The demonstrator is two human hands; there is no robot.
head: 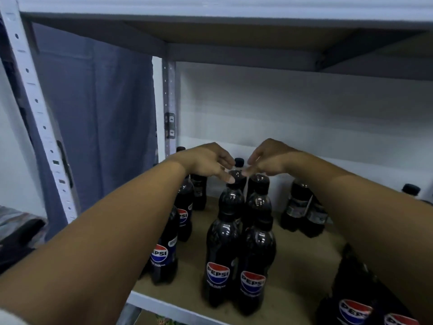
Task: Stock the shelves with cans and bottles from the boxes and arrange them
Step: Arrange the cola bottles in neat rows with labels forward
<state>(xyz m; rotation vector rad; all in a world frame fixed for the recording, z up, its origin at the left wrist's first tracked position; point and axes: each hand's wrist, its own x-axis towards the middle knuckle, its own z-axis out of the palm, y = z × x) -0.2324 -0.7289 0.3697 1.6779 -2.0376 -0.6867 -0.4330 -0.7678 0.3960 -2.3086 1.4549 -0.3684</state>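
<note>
Arranging step: left hand [208,164] and right hand [267,160], fingers loosely extended, touch a back-row bottle [235,178] cap (no firm grip seen). Next it probably needs nudging into line on the shelf [302,259].

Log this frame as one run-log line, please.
phase: arranging | left hand: touching bottle cap | right hand: same cap | shelf: Pepsi bottles upright

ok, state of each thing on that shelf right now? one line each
Left hand: fingers straight, tips on the cap of a rear Pepsi bottle.
Right hand: fingers extended, tips at the same cap.
Front Pepsi bottles: upright, capped, paired, labels facing out.
Left-row bottles: upright, capped.
Shelf board: partly stocked.
</note>
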